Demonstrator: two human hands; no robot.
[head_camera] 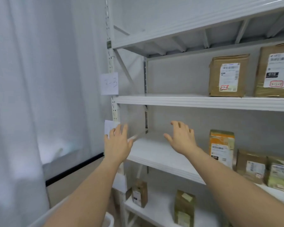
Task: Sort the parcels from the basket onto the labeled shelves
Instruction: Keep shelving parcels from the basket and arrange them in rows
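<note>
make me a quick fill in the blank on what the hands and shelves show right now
1. Both the left hand and right hand hold ____.
2. The upper shelf carries ____ brown boxes in view.
3. The paper label is fixed to the rack's ____ post.
4. The orange-topped parcel stands to the ____ of the right hand.

Missing words: nothing; two; left; right

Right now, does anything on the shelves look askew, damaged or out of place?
Little stands out. The orange-labelled parcel looks creased and leans slightly. Both hands, left hand and right hand, are open and hold nothing.
</note>
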